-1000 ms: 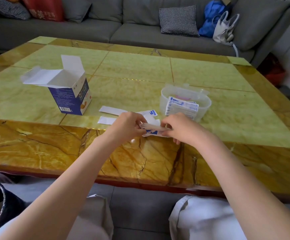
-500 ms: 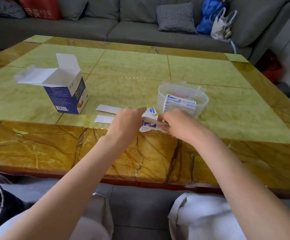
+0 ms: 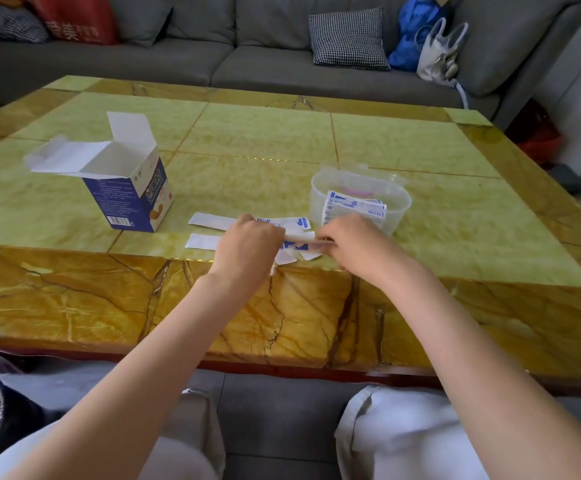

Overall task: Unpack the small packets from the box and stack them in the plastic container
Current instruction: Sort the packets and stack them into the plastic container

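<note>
Plastic container (image 3: 398,202): clear, round-cornered tub with thin walls, standing upright on the table (image 3: 268,140); inside, a stack of packets (image 3: 353,209) stands on edge and leans against the near wall, white paper with blue print; something pink shows through the far wall, not identifiable. Box (image 3: 129,195): cardboard carton, blue and white printed sides, white inside, well to the left of the container, upright, top flaps folded out; contents cannot be seen from this angle. Between box and container, nearer the container, loose packets lie flat on the table: two plain white strips (image 3: 206,230) on the box side and a small heap of flat white-and-blue wrappers (image 3: 294,225) just left of the container. Left hand (image 3: 247,247) and right hand (image 3: 351,244) meet above this heap, just in front of the container; fingers of both curl inward and pinch the two ends of a thin flat packet (image 3: 304,240) held level between them, clear of the table. Table surface: glossy stone-look, pale green panels with a veined amber border. Beyond the container, a grey fabric sofa (image 3: 265,64) carrying a houndstooth cushion (image 3: 348,39).
</note>
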Available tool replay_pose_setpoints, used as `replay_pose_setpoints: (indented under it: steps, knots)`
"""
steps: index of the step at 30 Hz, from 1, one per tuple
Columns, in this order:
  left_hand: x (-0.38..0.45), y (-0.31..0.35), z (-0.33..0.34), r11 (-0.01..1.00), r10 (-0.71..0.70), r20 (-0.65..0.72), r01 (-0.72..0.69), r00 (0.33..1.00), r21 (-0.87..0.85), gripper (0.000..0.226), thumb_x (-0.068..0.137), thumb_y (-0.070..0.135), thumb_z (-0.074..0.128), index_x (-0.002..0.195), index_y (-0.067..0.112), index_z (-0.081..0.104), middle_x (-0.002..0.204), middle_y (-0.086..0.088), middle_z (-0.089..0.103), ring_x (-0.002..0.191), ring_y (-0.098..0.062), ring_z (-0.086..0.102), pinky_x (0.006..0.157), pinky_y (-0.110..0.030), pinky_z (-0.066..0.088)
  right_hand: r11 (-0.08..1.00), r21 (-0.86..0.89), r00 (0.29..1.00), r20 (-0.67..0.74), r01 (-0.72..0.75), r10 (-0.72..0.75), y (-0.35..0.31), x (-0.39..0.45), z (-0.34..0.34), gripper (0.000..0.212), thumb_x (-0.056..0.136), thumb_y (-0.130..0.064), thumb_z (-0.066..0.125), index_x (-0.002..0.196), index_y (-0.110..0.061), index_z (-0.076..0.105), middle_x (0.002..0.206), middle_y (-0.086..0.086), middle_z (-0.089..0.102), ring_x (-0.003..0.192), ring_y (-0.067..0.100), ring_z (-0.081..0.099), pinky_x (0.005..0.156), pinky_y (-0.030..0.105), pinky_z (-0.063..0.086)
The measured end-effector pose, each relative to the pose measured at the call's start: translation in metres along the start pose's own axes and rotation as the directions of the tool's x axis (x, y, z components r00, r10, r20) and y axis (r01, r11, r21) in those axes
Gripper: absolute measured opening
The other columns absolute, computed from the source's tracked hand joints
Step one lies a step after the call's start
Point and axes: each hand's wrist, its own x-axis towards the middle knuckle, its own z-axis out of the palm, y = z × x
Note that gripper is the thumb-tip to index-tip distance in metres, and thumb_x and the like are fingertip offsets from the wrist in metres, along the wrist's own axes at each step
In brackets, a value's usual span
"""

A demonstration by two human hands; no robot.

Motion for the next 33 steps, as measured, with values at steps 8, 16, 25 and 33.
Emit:
replay_pose_setpoints:
  steps: [8,16,25,33]
  knots:
    - [0.033,0.009,-0.031,0.491,-0.326,-0.002,0.168,0.945,-0.855,0.024,0.091,0.015,0.055,0.113,0.010,0.066,0.079,-0.004,0.068,0.063,-0.009,0.062,0.070,-0.020,0.053,0.891,0.455,0.894,-0.397,-0.006,0.209,0.032,0.008,-0.028,0.017,0.087,-0.012,0.062,0.103,-0.011,0.068,0.069,-0.005,0.060,0.045,-0.001,0.056,0.052,0.012,0.049]
    - [0.089,0.034,-0.029,0.557,-0.350,-0.039,0.175,0.936,-0.812,0.022,0.087,0.022,0.062,0.107,0.013,0.058,0.080,0.000,0.067,0.065,-0.008,0.060,0.065,-0.027,0.051,0.608,0.794,0.664,-0.462,0.014,0.588,0.064,0.027,-0.031,0.012,0.084,-0.008,0.065,0.087,-0.009,0.054,0.073,0.005,0.065,0.043,-0.004,0.055,0.045,0.011,0.046]
    - [0.131,0.044,-0.022,0.858,-0.194,0.080,0.209,0.978,-0.469,0.007,0.087,0.025,0.062,0.085,0.019,0.058,0.088,-0.003,0.071,0.076,-0.022,0.067,0.070,-0.034,0.055,0.817,0.520,0.698,-0.489,-0.248,0.523,0.082,0.045,-0.019,0.005,0.087,-0.010,0.059,0.087,-0.008,0.063,0.085,0.007,0.067,0.080,0.023,0.061,0.073,0.035,0.051]
    - [0.141,0.051,-0.020,0.950,-0.131,0.139,0.164,0.982,-0.265,0.010,0.089,0.015,0.057,0.096,0.016,0.065,0.095,-0.005,0.069,0.083,-0.026,0.067,0.068,-0.031,0.052,0.883,0.337,0.768,-0.450,-0.327,0.456,0.084,0.042,-0.011,0.009,0.091,-0.014,0.051,0.091,-0.011,0.059,0.089,0.008,0.062,0.091,0.023,0.051,0.069,0.032,0.042]
